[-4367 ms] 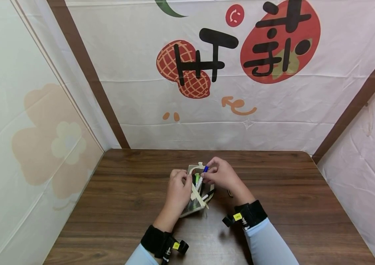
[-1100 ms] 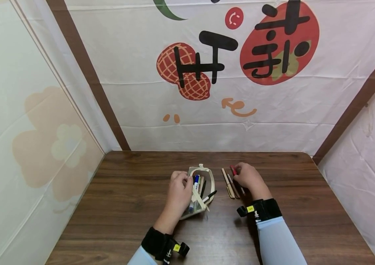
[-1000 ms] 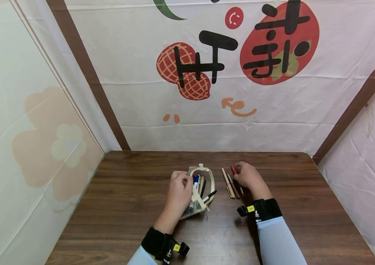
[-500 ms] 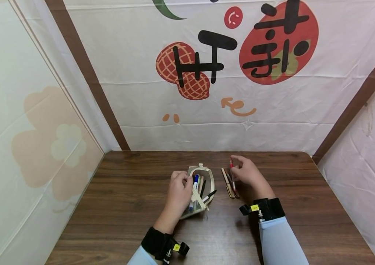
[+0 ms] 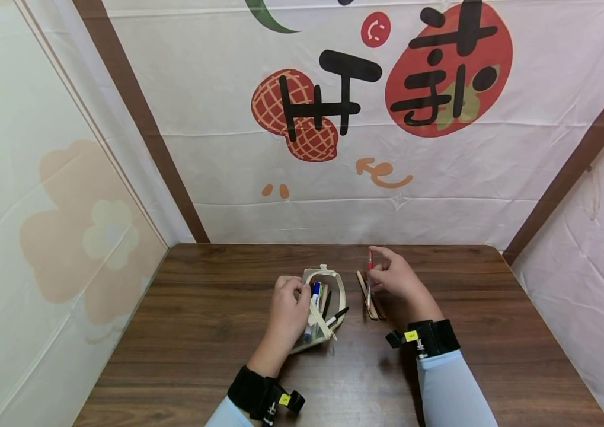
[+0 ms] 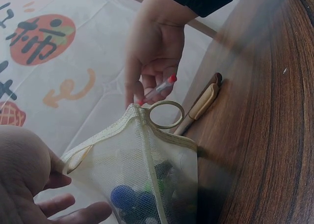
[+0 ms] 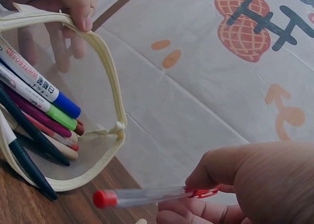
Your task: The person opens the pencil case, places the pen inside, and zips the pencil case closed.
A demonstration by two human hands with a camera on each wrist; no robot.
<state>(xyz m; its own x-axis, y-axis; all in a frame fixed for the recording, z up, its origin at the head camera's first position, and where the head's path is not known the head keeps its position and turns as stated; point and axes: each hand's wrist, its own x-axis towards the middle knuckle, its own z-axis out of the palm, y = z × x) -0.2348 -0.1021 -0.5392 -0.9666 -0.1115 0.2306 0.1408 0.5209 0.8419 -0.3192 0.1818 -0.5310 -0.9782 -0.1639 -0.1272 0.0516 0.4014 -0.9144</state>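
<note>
My left hand (image 5: 288, 305) pinches the pale zippered rim of a see-through mesh pencil case (image 5: 341, 290) and keeps its mouth wide. Inside lie a blue-capped whiteboard marker (image 7: 64, 103), a green-capped marker (image 7: 59, 117) and several other pens. To the right of the case, my right hand (image 5: 400, 281) holds a clear-barrelled red pen (image 7: 142, 197) between thumb and fingers, its red end toward the case in the right wrist view. Below that pen, a beige pen (image 5: 361, 283) and a brown pen (image 6: 214, 80) lie side by side on the table.
The brown wooden table (image 5: 216, 367) reaches back to a white printed curtain (image 5: 440, 196). A dark pen (image 7: 32, 167) with a white section pokes over the near rim of the case. A ring (image 6: 167, 115) hangs at the case's corner.
Earlier my right hand was at the case with a blue-capped marker. Since then it has picked up the red pen beside the other two and shifted it slightly left. My left hand stays put.
</note>
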